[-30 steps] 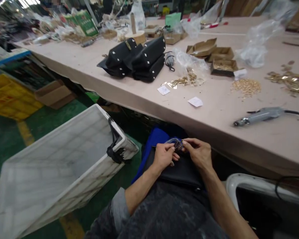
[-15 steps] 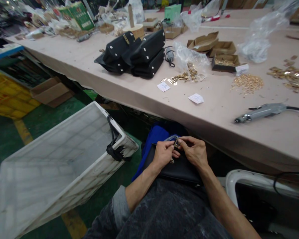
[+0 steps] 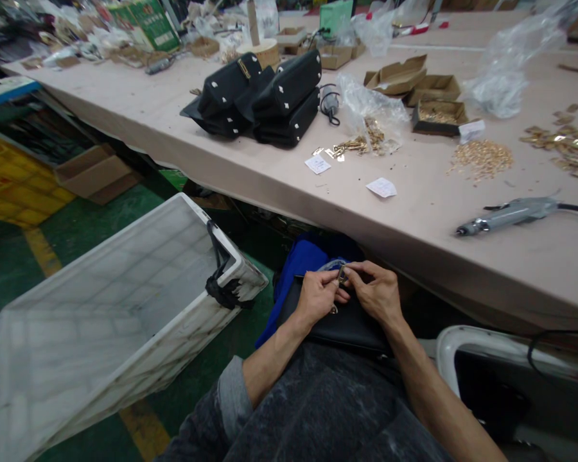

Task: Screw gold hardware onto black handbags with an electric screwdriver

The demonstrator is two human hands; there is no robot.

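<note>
Over my lap lies a black leather bag (image 3: 351,329), partly covered by my hands and forearms. My left hand (image 3: 316,296) and my right hand (image 3: 376,290) meet above it, both closed in a pinch. Between their fingertips is a small gold rectangular metal frame (image 3: 341,274), like a bag fitting, gripped from both sides. Another small metal piece (image 3: 334,309) shows just under my left fingers. A clear plastic strip (image 3: 331,265) curves behind the fingers, and blue cloth (image 3: 296,266) lies beyond the bag.
A grey electric screwdriver (image 3: 508,215) lies on the table (image 3: 414,224) at right. Black bags (image 3: 284,96), gold fittings (image 3: 349,147) and small gold pieces (image 3: 481,159) are farther back. A white bin (image 3: 110,359) stands to my left, another white container (image 3: 450,346) to my right.
The gold frame has turned slightly between my fingertips and now shows narrower. Both hands stay almost in place; the view has shifted a little.
</note>
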